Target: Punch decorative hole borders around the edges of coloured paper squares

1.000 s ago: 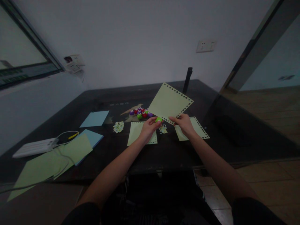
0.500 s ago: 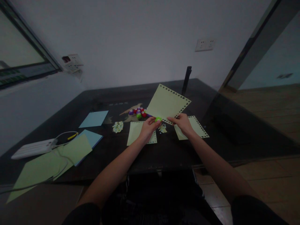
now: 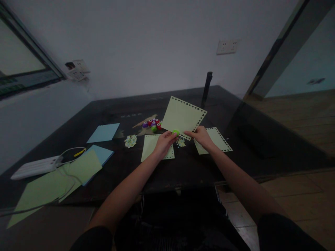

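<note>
A pale yellow-green sheet of paper (image 3: 183, 116) is held up tilted over the table, with rows of small punched holes along its edges. My right hand (image 3: 202, 136) pinches its lower right edge between thumb and fingers. My left hand (image 3: 164, 142) is closed on a small bright green paper punch (image 3: 176, 132), which sits at the sheet's lower edge. Beneath my hands lies a pile of tiny paper cut-outs (image 3: 181, 142). Two more sheets with punched edges rest on the table, one (image 3: 150, 144) partly under my left hand, the other (image 3: 218, 139) beside my right.
Several red, purple and green punches (image 3: 153, 123) cluster behind my left hand. Another heap of cut-outs (image 3: 130, 141) lies left of them. Blue paper (image 3: 103, 133), green sheets (image 3: 52, 181) and a white power strip (image 3: 36, 167) with cable occupy the left. A black upright post (image 3: 206, 90) stands behind.
The held sheet has shifted slightly left and turned a little, with the green punch still at its lower edge. Both hands keep their grip.
</note>
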`<control>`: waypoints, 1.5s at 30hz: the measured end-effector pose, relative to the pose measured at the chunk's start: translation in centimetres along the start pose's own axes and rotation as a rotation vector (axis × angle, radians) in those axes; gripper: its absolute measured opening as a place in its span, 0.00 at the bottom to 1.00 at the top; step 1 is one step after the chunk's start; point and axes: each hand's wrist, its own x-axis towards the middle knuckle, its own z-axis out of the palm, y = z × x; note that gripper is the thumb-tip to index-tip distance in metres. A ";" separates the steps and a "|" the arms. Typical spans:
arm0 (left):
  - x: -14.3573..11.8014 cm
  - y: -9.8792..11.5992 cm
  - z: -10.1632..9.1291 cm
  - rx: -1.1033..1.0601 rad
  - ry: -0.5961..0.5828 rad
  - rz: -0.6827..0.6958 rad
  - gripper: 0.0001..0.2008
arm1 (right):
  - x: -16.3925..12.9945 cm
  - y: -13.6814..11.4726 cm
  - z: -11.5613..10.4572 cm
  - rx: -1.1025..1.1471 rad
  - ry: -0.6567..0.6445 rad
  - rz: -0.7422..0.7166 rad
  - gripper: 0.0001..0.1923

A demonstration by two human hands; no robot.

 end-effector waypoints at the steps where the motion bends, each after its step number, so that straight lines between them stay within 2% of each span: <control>1: 0.0 0.0 0.0 -0.002 -0.003 -0.006 0.11 | 0.0 -0.1 0.0 -0.019 0.001 -0.007 0.15; 16: 0.0 0.0 -0.1 0.041 0.004 0.020 0.10 | 0.1 0.1 0.0 -0.073 -0.006 -0.075 0.14; 24: 0.1 0.0 -0.1 0.035 0.023 0.010 0.13 | 0.0 -0.3 -0.1 -0.103 -0.015 -0.041 0.13; 31: -0.1 0.2 -0.4 0.117 0.035 -0.067 0.15 | -0.1 -0.6 -0.2 -0.098 -0.014 -0.042 0.14; 45: -0.2 0.3 -0.2 0.105 0.054 -0.043 0.15 | -0.1 -0.5 -0.2 -0.118 -0.012 -0.058 0.14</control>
